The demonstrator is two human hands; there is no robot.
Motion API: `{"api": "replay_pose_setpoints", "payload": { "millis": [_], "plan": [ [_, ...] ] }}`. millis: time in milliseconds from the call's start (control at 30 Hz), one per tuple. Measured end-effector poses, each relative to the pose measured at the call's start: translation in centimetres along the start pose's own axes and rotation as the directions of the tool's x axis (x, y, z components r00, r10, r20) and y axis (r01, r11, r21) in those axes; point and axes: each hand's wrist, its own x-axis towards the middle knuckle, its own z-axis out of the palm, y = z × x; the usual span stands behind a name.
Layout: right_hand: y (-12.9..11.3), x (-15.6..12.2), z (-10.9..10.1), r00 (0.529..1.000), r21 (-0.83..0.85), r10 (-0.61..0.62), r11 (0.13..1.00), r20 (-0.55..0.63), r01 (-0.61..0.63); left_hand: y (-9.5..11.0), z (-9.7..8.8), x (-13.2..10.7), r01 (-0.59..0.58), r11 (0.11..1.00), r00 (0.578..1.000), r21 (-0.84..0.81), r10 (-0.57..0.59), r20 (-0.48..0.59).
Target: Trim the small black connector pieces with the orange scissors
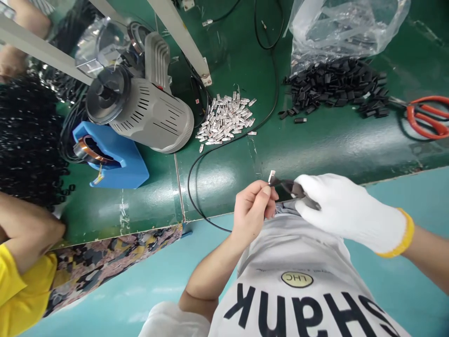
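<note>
My bare left hand (253, 206) is closed in a pinch on a black cable end with a small silver metal connector (271, 176) sticking up from the fingertips. My right hand (343, 210), in a white knit glove with a yellow cuff, is closed on a dark tool (298, 192) whose tip meets the cable just beside the connector. Both hands hover at the near edge of the green bench (315, 145), above my white printed shirt. The black cable (196, 164) loops away to the left and back across the bench.
A pile of silver metal shells (226, 119) lies mid-bench; a heap of black plastic parts (336, 86) spills from a clear bag (343, 23). Orange-handled scissors (426, 117) lie right. A grey machine (147, 105) and blue tape holder (112, 159) stand left. Another person's arm in yellow (24, 243) is at far left.
</note>
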Motion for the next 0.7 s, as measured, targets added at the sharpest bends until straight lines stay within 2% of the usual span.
{"api": "replay_pose_setpoints", "payload": {
  "millis": [100,267,500,700],
  "plan": [
    [0.2,-0.1,-0.4,0.996,-0.001,0.084,0.996,-0.009,-0.084,-0.1,-0.2,0.3,0.011,0.998,0.999,-0.056,-0.013,-0.038],
    [-0.4,-0.7,-0.8,0.992,0.030,0.083,0.996,0.096,-0.086,-0.1,-0.5,0.4,0.007,0.998,1.000,-0.070,-0.008,-0.012],
    [-1.4,-0.1,-1.4,0.963,0.116,0.102,0.984,0.250,-0.134,0.0,-0.7,-0.1,-0.101,0.986,0.995,0.134,0.099,0.020],
    [-1.3,0.5,-1.9,0.967,0.153,0.054,0.984,0.247,-0.094,-0.3,-0.6,-0.4,-0.161,0.961,0.987,0.227,0.158,0.033]
  ]
}}
